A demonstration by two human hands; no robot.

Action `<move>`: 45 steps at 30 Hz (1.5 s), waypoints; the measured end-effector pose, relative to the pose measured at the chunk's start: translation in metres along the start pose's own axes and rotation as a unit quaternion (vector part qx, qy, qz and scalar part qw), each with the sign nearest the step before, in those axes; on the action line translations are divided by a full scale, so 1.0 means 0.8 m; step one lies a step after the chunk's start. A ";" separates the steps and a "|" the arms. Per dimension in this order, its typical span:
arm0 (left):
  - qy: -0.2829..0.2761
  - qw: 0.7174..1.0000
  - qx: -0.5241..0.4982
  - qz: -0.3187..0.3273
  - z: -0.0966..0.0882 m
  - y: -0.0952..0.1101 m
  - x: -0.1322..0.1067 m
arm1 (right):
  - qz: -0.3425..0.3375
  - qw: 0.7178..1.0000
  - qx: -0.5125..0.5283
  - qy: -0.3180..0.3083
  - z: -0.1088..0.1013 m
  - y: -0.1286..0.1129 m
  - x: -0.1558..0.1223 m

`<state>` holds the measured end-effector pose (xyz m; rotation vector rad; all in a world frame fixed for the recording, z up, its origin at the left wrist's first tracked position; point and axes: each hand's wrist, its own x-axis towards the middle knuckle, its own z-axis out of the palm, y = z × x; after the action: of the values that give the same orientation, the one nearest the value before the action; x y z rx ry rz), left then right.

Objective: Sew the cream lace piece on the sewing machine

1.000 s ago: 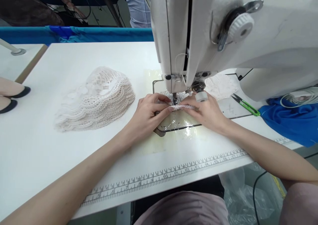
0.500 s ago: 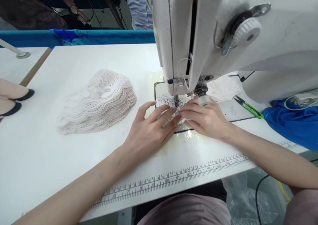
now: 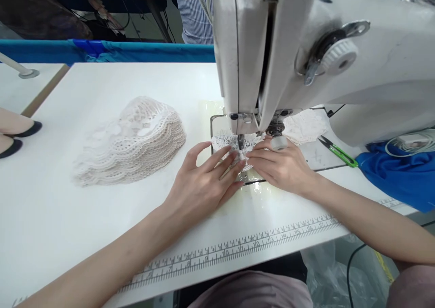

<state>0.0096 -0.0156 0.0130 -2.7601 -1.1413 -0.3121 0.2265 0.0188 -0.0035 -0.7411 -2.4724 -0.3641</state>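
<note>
A piece of white lace (image 3: 222, 141) lies under the presser foot (image 3: 241, 141) of a sewing machine (image 3: 244, 72). My left hand (image 3: 207, 183) is open, fingers spread and their tips resting on the lace's near left side. On the right of the foot, my right hand (image 3: 283, 165) has its fingers drawn together on the lace's edge. Its thumb is mostly hidden. Left of the machine sits a tall stack of lace pieces (image 3: 142, 140). More white lace (image 3: 304, 125) lies flat behind my right hand, under the machine arm.
Green-handled thread snips (image 3: 338, 151) lie right of my right hand, near a blue cloth (image 3: 397, 174) with a coiled cord. A printed ruler (image 3: 224, 252) runs along the table's front edge. At the far left are another person's wrists with black cuffs (image 3: 32, 129).
The view has shifted slightly. The lace shows a little more spread out on the left of the presser foot. Both hands stay on it, with small finger movements.
</note>
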 end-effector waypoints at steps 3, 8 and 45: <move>-0.007 1.000 0.011 -0.019 0.001 -0.002 0.003 | -0.002 1.000 -0.014 0.008 0.004 0.004 0.000; 0.036 0.999 0.025 0.000 0.012 -0.013 0.008 | -0.003 0.999 -0.044 0.001 0.011 0.011 0.002; 0.128 0.989 0.073 0.026 0.022 -0.021 0.012 | 0.016 0.995 -0.091 -0.045 0.009 0.004 -0.002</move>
<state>0.0068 0.0065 -0.0008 -2.5298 -0.9845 -0.5355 0.2265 0.0237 -0.0097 -0.8867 -2.5325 -0.5602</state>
